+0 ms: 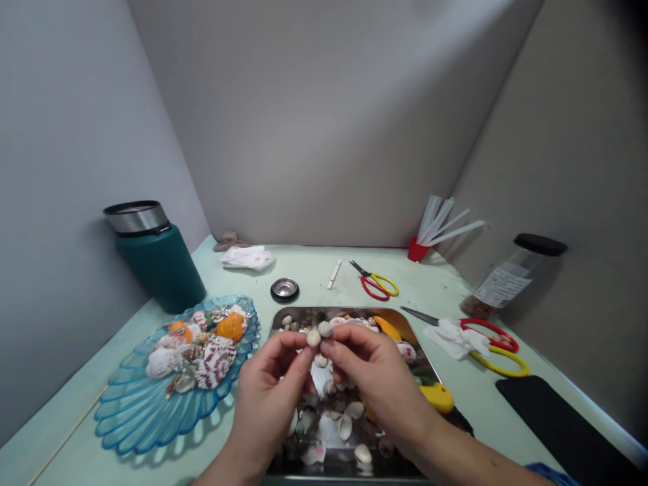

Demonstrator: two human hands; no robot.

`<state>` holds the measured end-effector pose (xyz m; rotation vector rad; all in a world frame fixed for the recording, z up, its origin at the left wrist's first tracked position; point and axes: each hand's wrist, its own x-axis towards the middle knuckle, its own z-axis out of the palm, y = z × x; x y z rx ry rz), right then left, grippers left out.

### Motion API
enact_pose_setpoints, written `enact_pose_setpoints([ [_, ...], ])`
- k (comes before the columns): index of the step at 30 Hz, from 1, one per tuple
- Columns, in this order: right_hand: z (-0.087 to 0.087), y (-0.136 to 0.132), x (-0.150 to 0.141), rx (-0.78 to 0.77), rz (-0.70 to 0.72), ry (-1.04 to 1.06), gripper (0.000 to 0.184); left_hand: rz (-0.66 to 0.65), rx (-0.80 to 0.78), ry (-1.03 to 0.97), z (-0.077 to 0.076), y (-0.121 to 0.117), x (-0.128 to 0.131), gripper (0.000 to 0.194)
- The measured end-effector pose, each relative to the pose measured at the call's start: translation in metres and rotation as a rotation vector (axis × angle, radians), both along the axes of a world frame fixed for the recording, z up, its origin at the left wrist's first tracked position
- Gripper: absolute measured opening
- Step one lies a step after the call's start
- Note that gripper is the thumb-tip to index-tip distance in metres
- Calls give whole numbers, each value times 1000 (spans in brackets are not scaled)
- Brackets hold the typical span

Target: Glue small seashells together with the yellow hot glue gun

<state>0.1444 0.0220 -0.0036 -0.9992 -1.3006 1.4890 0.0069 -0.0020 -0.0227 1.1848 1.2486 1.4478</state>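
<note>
Over a metal tray (277, 322) full of small shells, both my hands meet at the fingertips. My left hand (266, 398) pinches a small pale round shell (314, 337). My right hand (377, 381) pinches a second small shell (325, 329) right beside it, the two shells touching or nearly so. Under my hands lie several more shells in the tray (349, 426). A yellow-handled tool (439, 397) rests at the tray's right edge, beneath my right wrist.
A blue shell-shaped glass dish (136, 412) with bigger coloured shells (215, 361) lies left. Behind it stands a green flask (159, 260). Scissors (377, 283), a marker (334, 273), a small metal lid (284, 289), tissue, larger scissors (493, 344), a jar (511, 277) and a black pad (561, 428) surround the tray.
</note>
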Motion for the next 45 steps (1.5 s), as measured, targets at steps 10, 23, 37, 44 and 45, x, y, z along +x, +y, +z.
enact_pose_setpoints([
  [10, 0, 0, 1, -2, -82, 12, 16, 19, -38, -103, 2, 4, 1, 15],
  [23, -5, 1, 3, 34, -67, -35, 14, 9, -67, -129, 2, 4, 0, 15],
  [37, -4, 2, 3, 26, -34, -24, 16, 11, -81, -130, 1, 4, -1, 15],
  [44, -2, 1, 2, 19, -51, -74, 15, 13, -102, -139, 0, 5, -2, 15],
  [45, -1, 1, 2, 20, -47, -84, 15, 13, -103, -137, -1, 5, -2, 15],
])
